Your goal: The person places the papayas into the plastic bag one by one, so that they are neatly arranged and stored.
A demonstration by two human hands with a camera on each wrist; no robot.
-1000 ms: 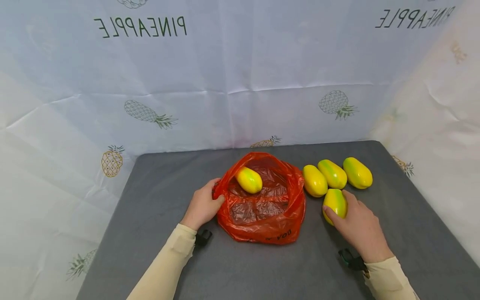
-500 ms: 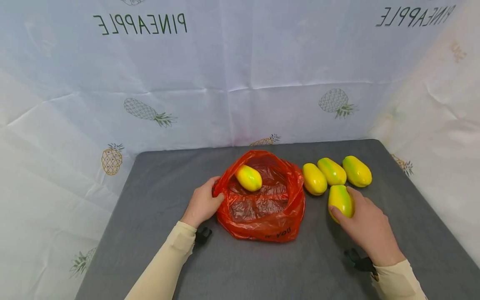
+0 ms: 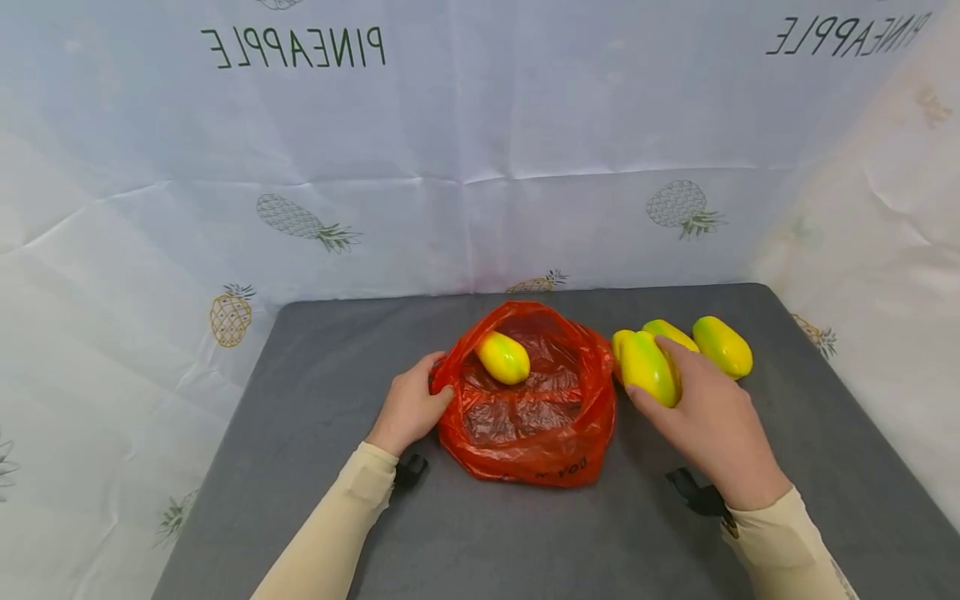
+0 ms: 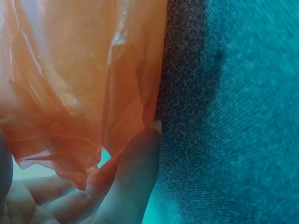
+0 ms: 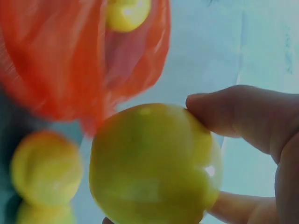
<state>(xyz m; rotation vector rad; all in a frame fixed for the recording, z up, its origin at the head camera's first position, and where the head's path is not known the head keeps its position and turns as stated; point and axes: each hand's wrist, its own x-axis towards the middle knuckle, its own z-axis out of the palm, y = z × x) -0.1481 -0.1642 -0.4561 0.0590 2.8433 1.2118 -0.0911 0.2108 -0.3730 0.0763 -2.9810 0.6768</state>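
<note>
A red plastic bag [image 3: 536, 454] sits on the dark table with its mouth open upward. One oval yellow fruit with a green streak [image 3: 504, 358] lies inside it. My left hand [image 3: 408, 410] pinches the bag's left rim; the thumb and fingers on the thin plastic [image 4: 126, 93] show in the left wrist view. Right of the bag, my right hand [image 3: 716, 421] grips another oval yellow-green fruit [image 3: 649, 368] between thumb and fingers. In the right wrist view this held fruit [image 5: 149, 163] is close beside the bag's edge.
Behind the held fruit, at the back right, lie more of the same fruits [image 3: 723, 346], one of them mostly hidden. A white cloth with pineapple prints [image 3: 465, 233] hangs along the table's back edge. Each wrist bears a dark strap [image 3: 701, 493].
My right hand first shifts slightly right with the fruit, then moves up and left with it, toward the bag. The left hand keeps its hold on the bag's rim.
</note>
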